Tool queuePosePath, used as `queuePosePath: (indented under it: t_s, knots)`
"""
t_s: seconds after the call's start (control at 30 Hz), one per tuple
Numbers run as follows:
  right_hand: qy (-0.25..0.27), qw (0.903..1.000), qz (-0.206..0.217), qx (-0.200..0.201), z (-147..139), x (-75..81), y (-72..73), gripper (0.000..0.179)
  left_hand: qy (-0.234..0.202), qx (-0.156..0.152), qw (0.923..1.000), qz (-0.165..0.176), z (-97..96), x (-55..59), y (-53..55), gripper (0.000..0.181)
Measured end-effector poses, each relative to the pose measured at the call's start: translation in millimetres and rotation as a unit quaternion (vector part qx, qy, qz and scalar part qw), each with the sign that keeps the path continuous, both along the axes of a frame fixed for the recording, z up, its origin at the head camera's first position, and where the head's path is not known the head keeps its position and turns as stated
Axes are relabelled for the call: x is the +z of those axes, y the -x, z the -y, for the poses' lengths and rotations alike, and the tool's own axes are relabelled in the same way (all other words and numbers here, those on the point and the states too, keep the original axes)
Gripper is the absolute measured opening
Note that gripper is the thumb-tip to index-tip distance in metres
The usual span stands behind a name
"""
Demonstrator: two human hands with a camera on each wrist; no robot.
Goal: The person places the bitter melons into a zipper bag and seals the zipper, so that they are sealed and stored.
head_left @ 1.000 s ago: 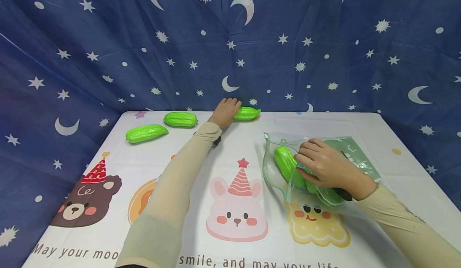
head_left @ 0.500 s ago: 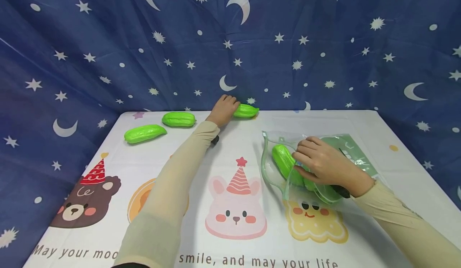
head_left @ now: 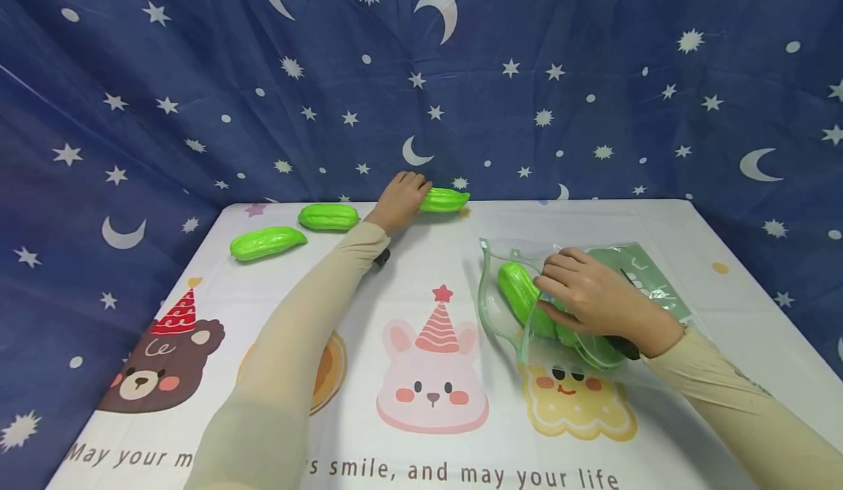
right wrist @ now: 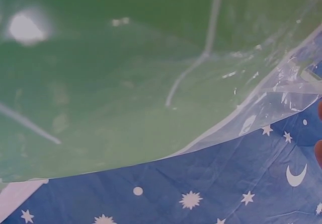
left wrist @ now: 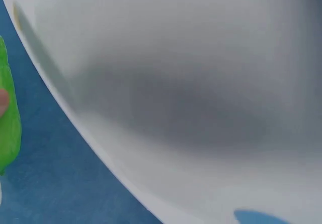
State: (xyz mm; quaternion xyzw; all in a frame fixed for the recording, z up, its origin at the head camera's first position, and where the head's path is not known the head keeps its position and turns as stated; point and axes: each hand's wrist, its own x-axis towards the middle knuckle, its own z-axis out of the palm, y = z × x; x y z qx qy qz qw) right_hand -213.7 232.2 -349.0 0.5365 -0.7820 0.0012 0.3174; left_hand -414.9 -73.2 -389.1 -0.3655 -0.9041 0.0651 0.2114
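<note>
My left hand (head_left: 400, 199) grips one end of a bright green ridged gourd (head_left: 445, 200) at the table's far edge. In the left wrist view a fingertip (left wrist: 3, 102) lies on that gourd (left wrist: 9, 133). On the right, my right hand (head_left: 582, 291) pinches the rim of a clear plastic bag (head_left: 490, 307) and keeps its mouth spread. Inside the bag lies another green gourd (head_left: 519, 289), with more green partly hidden behind the hand. The bag's green printed panel (right wrist: 100, 93) fills much of the right wrist view.
Two more green gourds lie at the back left, one near the far edge (head_left: 328, 216) and one closer (head_left: 266, 243). A blue starry curtain (head_left: 421, 73) hangs behind and left of the table. The white tablecloth (head_left: 421, 270) carries cartoon prints.
The left hand has shifted slightly left, and the gourd in its grip has moved a little with it. The right hand and the bag have stayed nearly still.
</note>
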Motion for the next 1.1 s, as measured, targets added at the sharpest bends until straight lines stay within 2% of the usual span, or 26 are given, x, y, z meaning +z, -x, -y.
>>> queuePosePath:
  t_s: [0.17,0.33,0.53,1.1]
  knots:
    - [0.001,1.0,0.0,0.001,1.0,0.9,-0.4,0.037,-0.008,-0.029,0.9993,-0.02,3.7,1.4,-4.8,0.029]
    - [0.004,1.0,0.001,0.001,1.8,1.0,-1.1,0.038,-0.013,-0.043,0.999,-0.001,7.8,5.9,-16.4,0.027]
    - [0.007,1.0,-0.003,0.001,2.1,0.6,-1.3,0.037,-0.009,-0.049,0.9985,0.022,17.7,9.1,-30.3,0.028]
    - [0.003,1.0,-0.004,0.002,3.4,0.4,-0.1,0.037,-0.028,-0.057,0.998,0.007,48.1,14.1,-58.8,0.029]
